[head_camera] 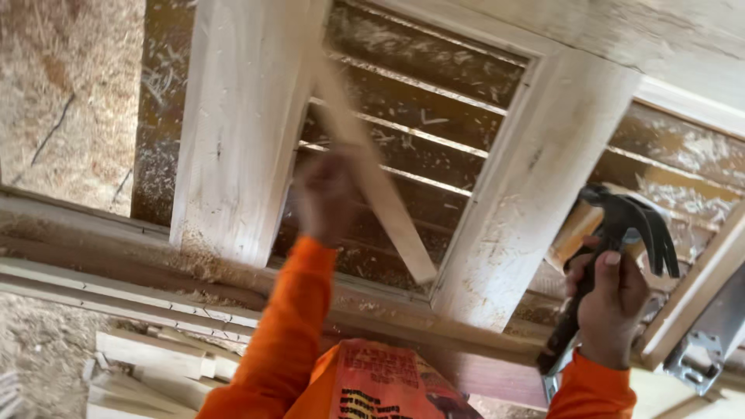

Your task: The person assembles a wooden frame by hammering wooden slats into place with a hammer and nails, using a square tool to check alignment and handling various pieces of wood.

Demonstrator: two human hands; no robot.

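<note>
My left hand [326,194], blurred by motion, grips a thin pale wooden slat [380,190] that runs diagonally across the slatted opening of a wooden shutter frame [240,132]. My right hand [613,302] is closed around the handle of a black claw hammer [632,225], head up, beside the frame's right upright [535,186]. Both of my sleeves are orange. Several slats sit fixed in the frame behind the loose one.
A sawdust-covered workbench rail [116,268] runs along the frame's lower edge. Offcut wood pieces [155,365] lie at the lower left. A metal bracket [698,361] sits at the lower right. An orange printed bag [380,384] is at the bottom centre.
</note>
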